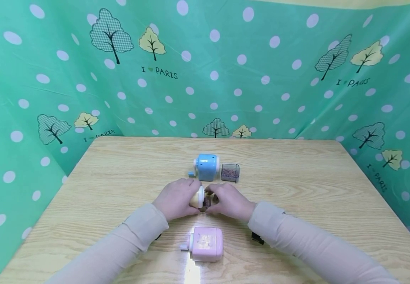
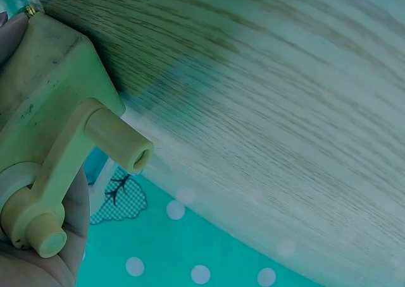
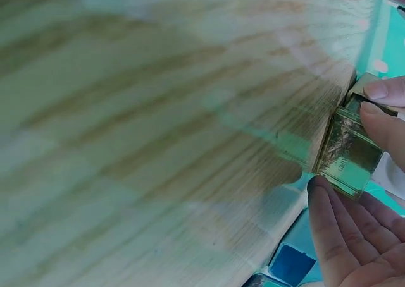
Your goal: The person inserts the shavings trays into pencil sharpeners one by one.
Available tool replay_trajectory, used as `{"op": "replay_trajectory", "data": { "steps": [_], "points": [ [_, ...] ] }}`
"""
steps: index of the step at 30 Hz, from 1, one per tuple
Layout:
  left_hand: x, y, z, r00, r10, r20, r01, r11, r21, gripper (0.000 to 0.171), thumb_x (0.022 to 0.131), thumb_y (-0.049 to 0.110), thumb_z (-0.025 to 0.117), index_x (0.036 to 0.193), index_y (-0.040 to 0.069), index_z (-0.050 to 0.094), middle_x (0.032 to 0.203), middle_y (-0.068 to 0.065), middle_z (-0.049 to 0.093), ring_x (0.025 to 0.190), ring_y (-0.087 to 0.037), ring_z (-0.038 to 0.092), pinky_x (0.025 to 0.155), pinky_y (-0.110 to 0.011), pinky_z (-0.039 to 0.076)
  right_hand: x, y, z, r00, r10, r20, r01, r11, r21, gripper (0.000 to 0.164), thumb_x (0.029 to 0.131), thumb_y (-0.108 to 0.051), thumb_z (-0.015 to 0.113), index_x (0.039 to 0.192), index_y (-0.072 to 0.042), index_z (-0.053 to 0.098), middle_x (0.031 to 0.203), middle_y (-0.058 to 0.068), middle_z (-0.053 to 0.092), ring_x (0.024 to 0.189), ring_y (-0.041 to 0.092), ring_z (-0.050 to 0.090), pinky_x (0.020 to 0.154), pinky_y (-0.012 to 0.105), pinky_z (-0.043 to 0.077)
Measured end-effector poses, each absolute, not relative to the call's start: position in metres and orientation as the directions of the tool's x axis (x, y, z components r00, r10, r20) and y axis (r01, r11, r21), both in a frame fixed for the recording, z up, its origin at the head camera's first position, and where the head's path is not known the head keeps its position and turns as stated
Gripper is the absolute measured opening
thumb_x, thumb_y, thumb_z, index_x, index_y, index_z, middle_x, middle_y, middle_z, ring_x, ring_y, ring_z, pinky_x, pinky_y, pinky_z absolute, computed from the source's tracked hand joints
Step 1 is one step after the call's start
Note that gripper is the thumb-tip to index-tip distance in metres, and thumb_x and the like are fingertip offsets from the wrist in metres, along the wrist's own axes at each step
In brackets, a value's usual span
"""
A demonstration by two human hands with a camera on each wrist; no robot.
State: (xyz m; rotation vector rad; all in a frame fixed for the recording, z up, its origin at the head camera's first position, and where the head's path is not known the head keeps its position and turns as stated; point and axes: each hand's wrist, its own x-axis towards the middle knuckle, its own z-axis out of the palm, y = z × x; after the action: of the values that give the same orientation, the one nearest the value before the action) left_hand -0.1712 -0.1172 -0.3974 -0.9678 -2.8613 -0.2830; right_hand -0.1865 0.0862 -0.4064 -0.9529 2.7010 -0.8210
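My left hand [image 1: 180,199] grips a yellow hand-crank pencil sharpener [image 2: 50,78] at the middle of the table. The crank faces the camera in the left wrist view. On the sharpener's other side, my right hand [image 1: 231,201] holds a clear shavings drawer [image 3: 351,148] between thumb and fingers, with dark shavings visible inside. The drawer is up against the sharpener's end; how far in it sits cannot be told. Beyond the hands stands a blue pencil sharpener [image 1: 207,167], with a clear drawer of shavings [image 1: 230,172] apart on its right. A pink pencil sharpener [image 1: 206,244] lies nearer me.
Everything rests on a light wood-grain table [image 1: 126,165]. A green dotted curtain [image 1: 226,90] hangs around its back and sides. Small black pieces [image 1: 257,238] show beneath the sleeves, partly hidden.
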Motion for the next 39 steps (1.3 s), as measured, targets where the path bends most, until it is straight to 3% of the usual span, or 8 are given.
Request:
{"op": "replay_trajectory", "data": {
  "steps": [5, 20, 39],
  "points": [
    [-0.1713, -0.117, -0.3972, -0.79, 0.592, 0.163, 0.612, 0.777, 0.145, 0.056, 0.068, 0.042, 0.085, 0.106, 0.011, 0.058, 0.095, -0.004, 0.066, 0.087, -0.023, 0.064, 0.075, -0.04, 0.058, -0.1872, 0.0851, -0.4066, -0.797, -0.604, 0.015, -0.502, 0.648, -0.573, 0.066, 0.072, -0.023, 0.086, 0.125, 0.006, 0.061, 0.107, 0.015, 0.073, 0.093, 0.023, 0.067, 0.082, 0.038, 0.057],
    [-0.1719, -0.1166, -0.3971, -0.79, 0.594, 0.152, 0.612, 0.778, 0.14, 0.056, 0.068, 0.042, 0.085, 0.105, 0.011, 0.058, 0.095, -0.004, 0.067, 0.089, -0.024, 0.066, 0.078, -0.041, 0.058, -0.1871, 0.084, -0.4051, -0.793, -0.607, 0.043, -0.52, 0.64, -0.565, 0.06, 0.069, -0.025, 0.088, 0.116, 0.002, 0.064, 0.101, 0.012, 0.073, 0.088, 0.021, 0.067, 0.077, 0.036, 0.057],
    [-0.1714, -0.114, -0.3931, -0.802, 0.588, 0.103, 0.597, 0.787, 0.155, 0.057, 0.069, 0.04, 0.086, 0.108, 0.009, 0.058, 0.098, -0.003, 0.066, 0.09, -0.022, 0.063, 0.08, -0.039, 0.056, -0.1876, 0.0787, -0.4048, -0.786, -0.617, 0.038, -0.538, 0.653, -0.532, 0.061, 0.07, -0.029, 0.087, 0.118, 0.003, 0.065, 0.099, 0.01, 0.073, 0.085, 0.02, 0.065, 0.075, 0.033, 0.055]
  ]
}}
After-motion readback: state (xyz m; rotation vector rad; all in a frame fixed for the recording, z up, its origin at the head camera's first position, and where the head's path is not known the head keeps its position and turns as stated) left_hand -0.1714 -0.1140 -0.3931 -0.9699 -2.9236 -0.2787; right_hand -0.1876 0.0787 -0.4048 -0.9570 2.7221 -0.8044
